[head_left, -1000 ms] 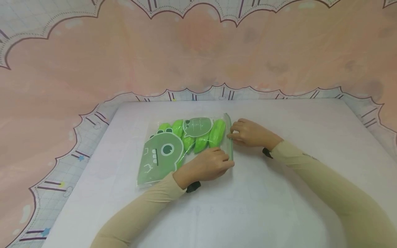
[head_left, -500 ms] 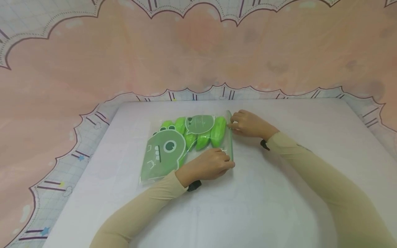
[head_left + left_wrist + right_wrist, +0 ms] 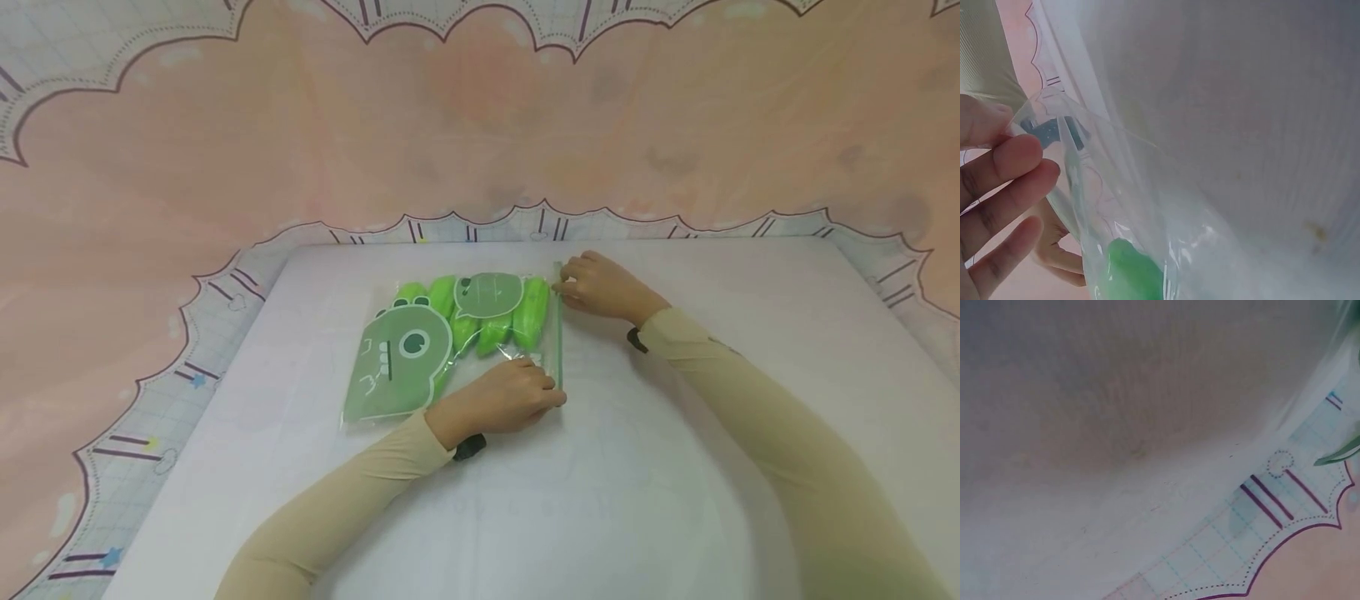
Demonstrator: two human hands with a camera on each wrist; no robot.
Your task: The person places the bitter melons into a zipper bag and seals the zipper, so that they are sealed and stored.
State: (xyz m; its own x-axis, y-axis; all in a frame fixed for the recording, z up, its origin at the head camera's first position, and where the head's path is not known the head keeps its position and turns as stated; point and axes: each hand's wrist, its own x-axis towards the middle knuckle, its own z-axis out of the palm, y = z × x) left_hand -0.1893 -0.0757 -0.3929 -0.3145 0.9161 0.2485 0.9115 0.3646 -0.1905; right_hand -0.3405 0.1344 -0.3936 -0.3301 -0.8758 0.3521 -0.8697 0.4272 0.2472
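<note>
A clear zip bag printed with green cartoon dinosaurs lies over the white table, its zip edge facing right. Inside it are several bright green, ridged, elongated pieces. My left hand pinches the near corner of the zip edge; in the left wrist view its thumb and index finger meet on the clear plastic, the other fingers apart. At the far end of the same edge, my right hand pinches the zip strip. The right wrist view misses the hand and catches only a green bit of the bag.
The white table stretches around the bag. Behind it and along the left hangs a pink cloth with a scalloped, checked border.
My right hand has slid away from me along the zip edge toward its far end. The bag has shifted slightly away too and a little right, while my left hand stays nearly in place.
</note>
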